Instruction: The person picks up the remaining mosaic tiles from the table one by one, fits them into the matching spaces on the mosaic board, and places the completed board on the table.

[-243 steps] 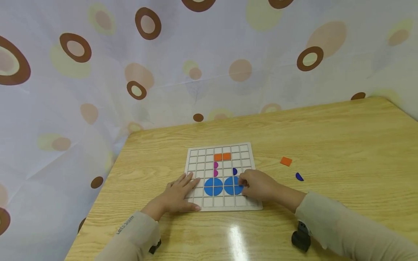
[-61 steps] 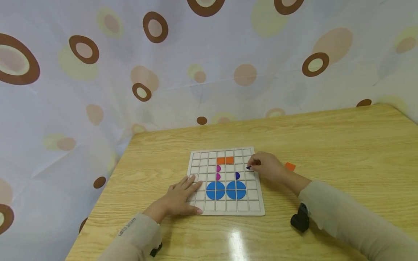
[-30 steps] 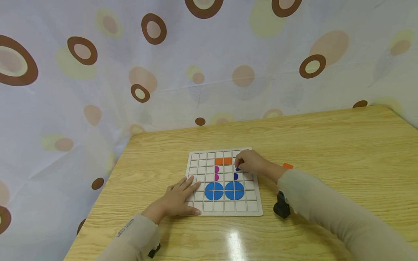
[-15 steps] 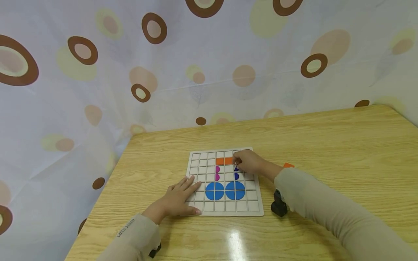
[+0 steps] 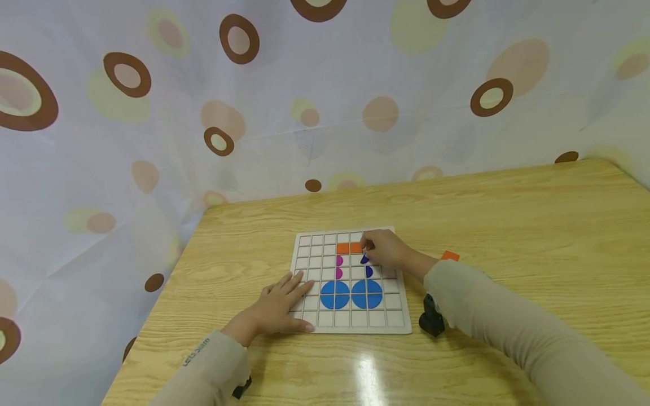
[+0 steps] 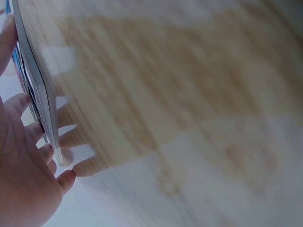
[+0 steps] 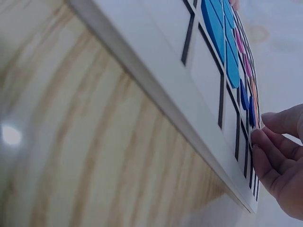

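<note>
A white grid board lies on the table, bearing coloured flat tiles. My left hand rests with spread fingers on its left edge; the left wrist view shows those fingers along the board's side. With curled fingers, my right hand pinches a dark blue half-circle tile, tilted over a cell below the orange squares. Directly below sits another dark blue half-circle. In the right wrist view, thumb and fingers of the right hand are right at the upper dark blue tile.
Two magenta half-circles sit in a column left of the dark blue ones. Two blue circles made of quarter pieces fill lower cells. A loose orange square lies on the wooden table right of the board, partly behind the right sleeve.
The right hand has brought the dark blue half-circle from the board's right edge leftward to the cell above its match. In the last half second that tile has turned and shifted slightly left. Left hand unmoved.
</note>
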A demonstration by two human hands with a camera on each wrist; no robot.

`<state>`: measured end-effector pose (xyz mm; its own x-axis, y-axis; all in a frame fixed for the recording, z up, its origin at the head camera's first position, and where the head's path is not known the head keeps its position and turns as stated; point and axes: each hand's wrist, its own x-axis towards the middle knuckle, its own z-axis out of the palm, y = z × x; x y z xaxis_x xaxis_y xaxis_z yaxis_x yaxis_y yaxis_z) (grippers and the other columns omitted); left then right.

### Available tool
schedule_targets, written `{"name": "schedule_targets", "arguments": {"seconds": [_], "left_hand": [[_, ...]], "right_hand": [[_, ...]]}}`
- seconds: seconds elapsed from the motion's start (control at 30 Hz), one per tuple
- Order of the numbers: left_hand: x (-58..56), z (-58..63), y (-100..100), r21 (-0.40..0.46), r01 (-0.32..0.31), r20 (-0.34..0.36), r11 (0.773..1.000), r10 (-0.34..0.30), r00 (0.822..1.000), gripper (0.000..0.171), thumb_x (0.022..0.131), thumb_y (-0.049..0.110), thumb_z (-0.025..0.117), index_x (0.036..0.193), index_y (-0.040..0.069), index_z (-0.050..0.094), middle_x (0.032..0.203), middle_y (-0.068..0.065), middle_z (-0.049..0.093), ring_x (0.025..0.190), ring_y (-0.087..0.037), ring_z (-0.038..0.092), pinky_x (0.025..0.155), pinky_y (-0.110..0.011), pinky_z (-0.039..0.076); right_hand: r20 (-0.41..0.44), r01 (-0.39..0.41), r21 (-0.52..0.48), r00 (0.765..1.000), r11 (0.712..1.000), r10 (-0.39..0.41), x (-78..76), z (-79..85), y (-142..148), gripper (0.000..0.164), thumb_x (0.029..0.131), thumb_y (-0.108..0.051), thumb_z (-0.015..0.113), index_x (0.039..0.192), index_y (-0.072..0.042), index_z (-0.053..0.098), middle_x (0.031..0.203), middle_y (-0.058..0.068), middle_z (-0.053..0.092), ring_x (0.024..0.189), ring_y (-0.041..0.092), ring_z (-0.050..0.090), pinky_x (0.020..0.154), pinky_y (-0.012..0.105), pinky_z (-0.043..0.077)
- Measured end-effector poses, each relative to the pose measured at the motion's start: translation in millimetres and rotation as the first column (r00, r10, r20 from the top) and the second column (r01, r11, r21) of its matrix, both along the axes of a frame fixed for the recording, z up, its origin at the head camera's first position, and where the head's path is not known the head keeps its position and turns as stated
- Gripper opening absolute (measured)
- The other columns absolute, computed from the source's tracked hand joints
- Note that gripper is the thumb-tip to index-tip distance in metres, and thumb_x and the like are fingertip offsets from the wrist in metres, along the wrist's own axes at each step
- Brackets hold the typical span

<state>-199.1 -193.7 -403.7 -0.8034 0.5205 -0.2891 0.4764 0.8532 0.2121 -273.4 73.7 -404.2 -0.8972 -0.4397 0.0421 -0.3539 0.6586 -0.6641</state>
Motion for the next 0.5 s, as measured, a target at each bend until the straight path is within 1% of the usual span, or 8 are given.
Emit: {"name": "schedule_targets", "arguments": {"seconds": [0.13, 0.27, 0.33, 0.5], "left_hand": [[0.1, 0.0, 0.3, 0.001, 0.001, -0.001, 1.0, -0.001, 1.0, 0.085, 0.071, 0.061, 0.052, 0.139, 0.022, 0.019, 0.144, -0.004, 0.006, 0.129, -0.026, 0.0, 0.095, -0.051, 0.012], [0.0, -0.3, 0.4, -0.001, 0.005, -0.006, 1.0, -0.005, 1.0, 0.084, 0.071, 0.061, 0.052, 0.139, 0.021, 0.02, 0.144, -0.005, 0.006, 0.129, -0.026, 0.0, 0.095, -0.051, 0.012], [-0.1, -0.7, 0.3, -0.003, 0.007, -0.009, 1.0, -0.007, 1.0, 0.084, 0.072, 0.061, 0.052, 0.139, 0.021, 0.019, 0.144, -0.005, 0.006, 0.129, -0.026, 0.001, 0.095, -0.051, 0.012], [-0.5, -1.7, -0.1, -0.007, 0.008, -0.009, 1.0, -0.008, 1.0, 0.085, 0.071, 0.061, 0.052, 0.139, 0.022, 0.019, 0.144, -0.005, 0.006, 0.129, -0.026, 0.001, 0.095, -0.051, 0.012]], "right_hand": [[-0.027, -0.027, 0.02, 0.999, 0.999, 0.028, -1.0, -0.4, -0.3, 0.012, 0.077, 0.002, 0.053, 0.085, -0.002, 0.061, 0.079, 0.005, 0.057, 0.072, 0.018, 0.051, 0.065, 0.032, 0.042], [-0.032, -0.083, 0.047, 0.996, 0.995, 0.085, -2.1, -0.3, 0.1, 0.013, 0.076, 0.001, 0.056, 0.083, -0.004, 0.065, 0.079, 0.004, 0.057, 0.074, 0.018, 0.05, 0.065, 0.031, 0.042], [-0.033, -0.108, 0.058, 0.993, 0.993, 0.11, -2.5, -0.2, 0.1, 0.014, 0.076, 0.002, 0.056, 0.083, -0.003, 0.067, 0.078, 0.004, 0.056, 0.074, 0.018, 0.049, 0.066, 0.031, 0.042], [-0.064, -0.115, 0.092, 0.991, 0.989, 0.121, -3.3, -1.1, -0.3, 0.014, 0.074, 0.003, 0.056, 0.075, -0.005, 0.067, 0.075, 0.004, 0.054, 0.071, 0.016, 0.047, 0.065, 0.03, 0.041]]}}
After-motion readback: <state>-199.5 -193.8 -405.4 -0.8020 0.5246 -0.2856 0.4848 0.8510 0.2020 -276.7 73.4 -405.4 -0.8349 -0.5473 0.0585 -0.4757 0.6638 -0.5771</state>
